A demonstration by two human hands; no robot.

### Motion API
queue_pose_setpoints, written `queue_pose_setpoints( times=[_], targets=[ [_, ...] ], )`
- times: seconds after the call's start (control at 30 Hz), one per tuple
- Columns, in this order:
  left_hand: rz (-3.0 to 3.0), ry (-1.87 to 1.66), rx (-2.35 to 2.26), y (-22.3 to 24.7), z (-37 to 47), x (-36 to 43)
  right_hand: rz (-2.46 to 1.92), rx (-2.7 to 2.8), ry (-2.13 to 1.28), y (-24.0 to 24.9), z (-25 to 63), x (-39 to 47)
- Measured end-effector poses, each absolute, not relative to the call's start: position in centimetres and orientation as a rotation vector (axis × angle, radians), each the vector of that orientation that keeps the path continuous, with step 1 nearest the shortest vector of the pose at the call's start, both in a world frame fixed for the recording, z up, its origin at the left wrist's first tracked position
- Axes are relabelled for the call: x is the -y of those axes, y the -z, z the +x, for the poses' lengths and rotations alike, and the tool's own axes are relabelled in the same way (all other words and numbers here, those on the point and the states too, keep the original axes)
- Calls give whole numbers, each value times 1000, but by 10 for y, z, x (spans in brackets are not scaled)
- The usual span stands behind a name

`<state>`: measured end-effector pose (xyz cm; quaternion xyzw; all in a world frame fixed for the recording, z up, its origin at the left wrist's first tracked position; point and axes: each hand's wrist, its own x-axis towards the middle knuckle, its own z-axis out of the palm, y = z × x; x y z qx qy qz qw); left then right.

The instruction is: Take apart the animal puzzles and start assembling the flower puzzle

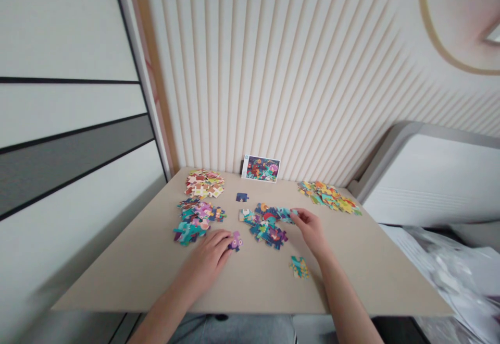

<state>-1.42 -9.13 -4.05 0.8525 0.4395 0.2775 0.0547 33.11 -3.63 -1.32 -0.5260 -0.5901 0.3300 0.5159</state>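
Note:
My left hand (213, 253) rests low over the table with its fingers closed at the left edge of a purple puzzle piece (236, 241). My right hand (310, 226) pinches a light-blue puzzle piece (288, 215) at the right side of the middle pile. That middle pile of dark blue, teal and red puzzle pieces (269, 232) lies loosely overlapped between my hands. Just beyond my left hand is another pile of teal and pink puzzle pieces (191, 231). A single teal and yellow puzzle piece (299, 267) lies nearer to me, below my right hand.
The beige table (250, 292) meets a ribbed wall. A picture card (261, 169) leans there, with one dark blue piece (242, 197) before it. Red-and-cream pieces (205, 183) lie back left, yellow-orange pieces (330, 197) back right. Clear plastic wrapping (449, 271) sits beyond the right edge.

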Motion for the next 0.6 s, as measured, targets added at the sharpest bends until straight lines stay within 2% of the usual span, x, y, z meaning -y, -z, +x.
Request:
queue_pose_setpoints(
  times=[0.2,0.6],
  targets=[
    [2587,-806,-1347,41,-13,91,-1153,1234,-984,2,323,44],
    [2591,-837,-1334,41,-13,91,-1138,1220,-1027,6,320,44]
  ],
)
